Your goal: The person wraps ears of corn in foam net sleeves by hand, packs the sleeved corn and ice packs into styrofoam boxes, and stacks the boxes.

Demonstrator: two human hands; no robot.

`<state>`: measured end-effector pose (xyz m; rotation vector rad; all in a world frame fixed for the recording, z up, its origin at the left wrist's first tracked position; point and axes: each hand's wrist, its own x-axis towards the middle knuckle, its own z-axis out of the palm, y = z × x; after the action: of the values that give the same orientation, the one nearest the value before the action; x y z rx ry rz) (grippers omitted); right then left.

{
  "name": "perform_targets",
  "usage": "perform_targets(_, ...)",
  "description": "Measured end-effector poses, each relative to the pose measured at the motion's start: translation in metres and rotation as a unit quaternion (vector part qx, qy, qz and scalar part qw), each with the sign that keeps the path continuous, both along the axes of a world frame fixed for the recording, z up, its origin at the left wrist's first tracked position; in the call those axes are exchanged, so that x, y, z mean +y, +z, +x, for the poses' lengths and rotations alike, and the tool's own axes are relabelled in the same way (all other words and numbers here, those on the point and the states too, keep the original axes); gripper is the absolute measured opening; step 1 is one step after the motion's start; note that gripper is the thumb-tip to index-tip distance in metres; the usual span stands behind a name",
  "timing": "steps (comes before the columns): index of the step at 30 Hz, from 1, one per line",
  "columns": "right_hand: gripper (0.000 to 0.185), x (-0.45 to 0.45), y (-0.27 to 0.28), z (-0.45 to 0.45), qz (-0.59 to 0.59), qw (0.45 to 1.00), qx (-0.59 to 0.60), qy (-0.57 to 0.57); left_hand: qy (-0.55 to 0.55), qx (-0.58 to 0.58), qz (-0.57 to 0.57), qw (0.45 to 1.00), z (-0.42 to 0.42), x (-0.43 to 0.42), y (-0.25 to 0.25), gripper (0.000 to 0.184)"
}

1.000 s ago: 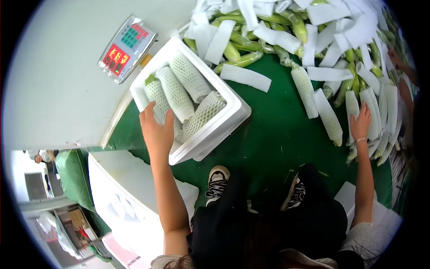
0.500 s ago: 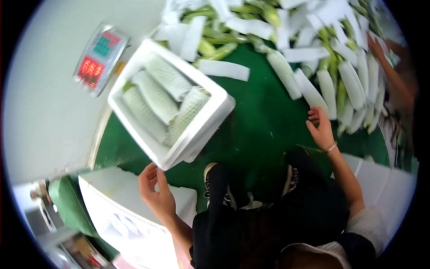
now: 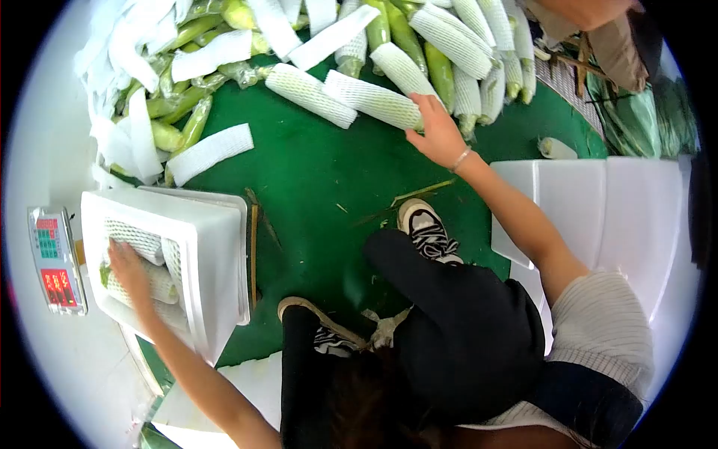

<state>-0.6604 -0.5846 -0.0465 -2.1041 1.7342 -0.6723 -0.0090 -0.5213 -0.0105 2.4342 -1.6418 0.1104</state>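
Note:
My left hand (image 3: pixel 129 273) reaches into a white foam box (image 3: pixel 217 269) and lies, slightly blurred, over long green vegetables in white foam-net sleeves (image 3: pixel 161 284). Its fingers look stretched out; their undersides are hidden. My right hand (image 3: pixel 437 133) is at the near end of a net-sleeved long vegetable (image 3: pixel 372 103) on the green floor, thumb and fingers apart on either side of that end. Another sleeved vegetable (image 3: pixel 310 95) lies to its left. Beyond them is a heap of green vegetables (image 3: pixel 404 41), some sleeved and some in clear film.
A scale with a red display (image 3: pixel 56 262) stands left of the box. Loose white foam sleeves (image 3: pixel 213 153) lie on the heap's left side. Stacked white boxes (image 3: pixel 572 206) stand at right. Another person's arm (image 3: pixel 576 9) shows at top right.
The view has turned, so the box now appears at the far left. My left hand has gone from beside the box's corner into it. My right hand has reached the sleeved vegetable's end.

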Motion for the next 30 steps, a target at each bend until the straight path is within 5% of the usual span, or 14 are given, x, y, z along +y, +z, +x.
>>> perform_targets(1,0.056,-0.015,-0.010,0.009,-0.038,0.996,0.069,0.041,0.064,0.027,-0.002,0.998,-0.041,-0.004,0.016,0.055)
perform_targets(3,0.061,-0.040,-0.047,0.023,-0.061,0.984,0.151,0.067,0.037,0.110,-0.022,0.993,-0.032,-0.003,0.016,0.056)
perform_targets(5,0.067,-0.051,-0.063,0.020,-0.095,0.966,0.235,0.059,0.000,0.073,-0.013,0.997,-0.024,-0.002,0.010,0.057)
perform_targets(7,0.077,-0.071,-0.065,0.019,0.068,0.982,0.175,0.021,0.053,0.102,-0.028,0.993,-0.033,-0.001,0.015,0.057)
perform_targets(9,0.081,-0.059,-0.051,0.013,0.072,0.992,0.101,0.024,0.058,0.131,-0.038,0.989,-0.035,-0.002,0.016,0.057)
perform_targets(11,0.073,-0.033,-0.016,0.016,0.002,0.977,-0.205,-0.052,0.043,0.139,-0.049,0.988,-0.041,0.002,0.021,0.056)
perform_targets(13,0.069,-0.013,-0.036,0.010,-0.017,0.930,-0.358,-0.077,0.053,0.135,-0.054,0.988,-0.040,0.004,0.020,0.055)
perform_targets(14,0.072,-0.004,-0.059,-0.002,0.055,0.946,-0.314,-0.061,0.063,0.111,-0.040,0.991,-0.037,0.006,0.016,0.056)
perform_targets(18,0.083,0.010,-0.129,0.003,-0.014,0.974,-0.212,-0.079,0.105,0.010,-0.051,0.993,-0.043,0.017,0.032,0.061)
perform_targets(19,0.085,0.003,-0.119,0.018,-0.043,0.977,-0.186,-0.090,0.092,0.007,-0.028,0.995,-0.032,0.025,0.036,0.060)
perform_targets(22,0.076,-0.015,-0.103,0.036,0.115,0.962,-0.229,-0.098,0.195,0.139,-0.112,0.964,-0.085,0.046,0.085,0.049)
perform_targets(23,0.075,-0.013,-0.101,0.031,0.060,0.969,-0.223,-0.092,0.222,0.128,-0.070,0.964,-0.091,0.047,0.098,0.051)
perform_targets(27,0.073,0.028,-0.047,-0.003,0.224,0.834,-0.502,-0.052,0.208,0.180,-0.045,0.960,-0.093,0.054,0.089,0.063)
perform_targets(30,0.072,0.035,0.014,0.013,0.240,0.764,-0.591,0.094,0.159,0.070,0.037,0.984,-0.116,0.026,0.073,0.087)
